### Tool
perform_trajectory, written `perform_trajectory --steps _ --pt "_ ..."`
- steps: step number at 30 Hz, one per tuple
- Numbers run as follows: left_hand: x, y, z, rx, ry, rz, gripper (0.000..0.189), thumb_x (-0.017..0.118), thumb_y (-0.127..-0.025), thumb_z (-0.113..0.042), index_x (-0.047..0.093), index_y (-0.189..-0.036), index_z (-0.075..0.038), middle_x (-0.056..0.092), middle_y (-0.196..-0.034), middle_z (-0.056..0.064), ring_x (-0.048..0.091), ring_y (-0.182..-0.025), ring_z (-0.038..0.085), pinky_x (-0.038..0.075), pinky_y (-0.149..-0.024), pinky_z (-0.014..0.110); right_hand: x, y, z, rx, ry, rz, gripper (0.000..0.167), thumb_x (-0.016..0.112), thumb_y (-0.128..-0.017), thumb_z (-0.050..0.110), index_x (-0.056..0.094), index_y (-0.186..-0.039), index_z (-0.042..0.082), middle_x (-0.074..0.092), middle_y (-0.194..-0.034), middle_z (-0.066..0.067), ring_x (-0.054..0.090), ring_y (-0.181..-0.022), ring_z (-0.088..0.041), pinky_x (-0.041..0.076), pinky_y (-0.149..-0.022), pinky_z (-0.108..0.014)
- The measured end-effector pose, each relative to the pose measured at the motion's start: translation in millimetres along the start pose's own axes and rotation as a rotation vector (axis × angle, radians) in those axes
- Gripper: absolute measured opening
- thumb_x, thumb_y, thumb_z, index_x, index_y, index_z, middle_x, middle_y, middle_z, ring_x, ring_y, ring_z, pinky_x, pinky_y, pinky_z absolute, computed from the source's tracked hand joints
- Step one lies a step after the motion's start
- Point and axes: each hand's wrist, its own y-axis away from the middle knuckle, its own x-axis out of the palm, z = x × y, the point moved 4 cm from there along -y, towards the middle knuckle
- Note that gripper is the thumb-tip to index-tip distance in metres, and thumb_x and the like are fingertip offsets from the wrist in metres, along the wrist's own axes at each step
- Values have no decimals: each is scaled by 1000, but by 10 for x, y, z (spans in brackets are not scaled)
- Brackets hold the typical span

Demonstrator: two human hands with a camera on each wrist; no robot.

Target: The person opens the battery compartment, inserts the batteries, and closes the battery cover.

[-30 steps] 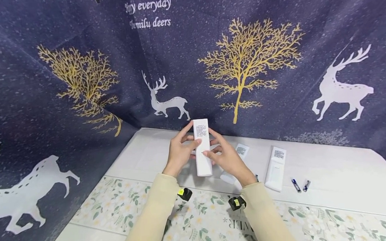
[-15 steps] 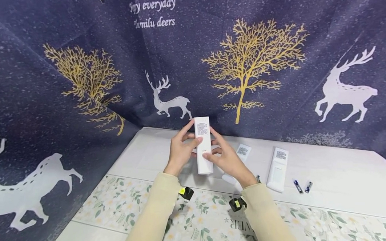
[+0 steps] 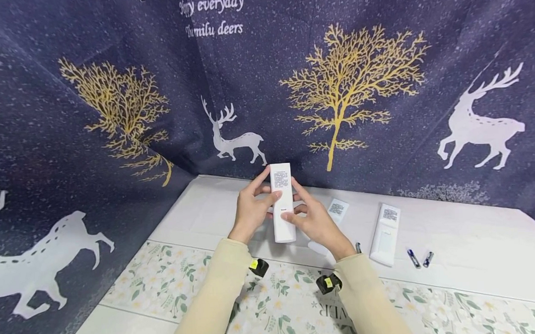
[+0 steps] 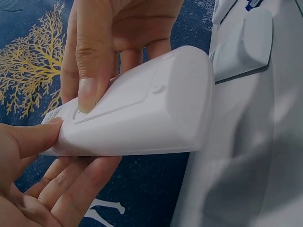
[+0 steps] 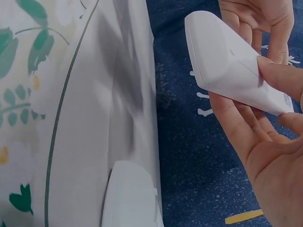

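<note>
Both hands hold a white remote control [image 3: 284, 229] upright above the table, its back with a printed label facing me. My left hand [image 3: 251, 210] grips its left side, thumb on the back just under the label and fingers behind. My right hand [image 3: 317, 220] grips the lower right side, with the thumb [image 4: 90, 90] pressing on the end of the battery cover [image 4: 120, 99]. A short dark mark shows just above that thumb in the head view. The cover lies in place within its outline in the left wrist view. The front of the remote is hidden.
Right of the hands, a second white remote [image 3: 384, 236] lies back up on the white table [image 3: 461, 227]. Two batteries [image 3: 414, 258] lie beside it. Another white remote [image 3: 338, 209] is partly hidden behind my right forearm. A floral strip [image 3: 164, 283] crosses the table; a dark deer-print cloth [image 3: 253, 77] hangs behind.
The short dark mark above my right thumb was not visible one second ago and shows now. Both hands keep their grip on the remote, and the head view has shifted slightly.
</note>
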Motion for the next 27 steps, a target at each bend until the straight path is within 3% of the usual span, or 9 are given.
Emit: perform_trajectory --steps 7,12,18,27 --pt "-32 -23 3 -13 25 9 69 79 -96 -11 56 -155 -37 72 -114 9 74 -81 23 65 -70 53 26 -24 -3 -9 -18 -40 95 77 -96 -2 23 -171 17 58 -131 -22 73 -98 -29 60 -78 -34" --pt "-85 -43 47 -14 31 19 67 79 -98 -12 56 -155 -37 72 -115 9 74 -84 23 66 -66 44 89 -20 9 -35 -9 -72 94 79 -94 -2 25 -170 14 56 -131 -22 73 -99 -32 62 -79 -36" --pt "-164 -75 126 -59 50 19 66 79 -97 -12 58 -154 -38 71 -117 11 74 -84 24 66 -65 43 188 -23 14 -62 39 -110 91 81 -93 0 30 -168 10 61 -131 -24 71 -98 -33 62 -81 -43" --pt "-262 -101 233 -136 27 13 67 80 -96 -11 57 -155 -33 69 -119 13 74 -84 25 66 -66 46 330 -26 -43 57 15 -68 93 82 -91 -2 30 -168 10 59 -132 -23 68 -100 -34 64 -62 -33"
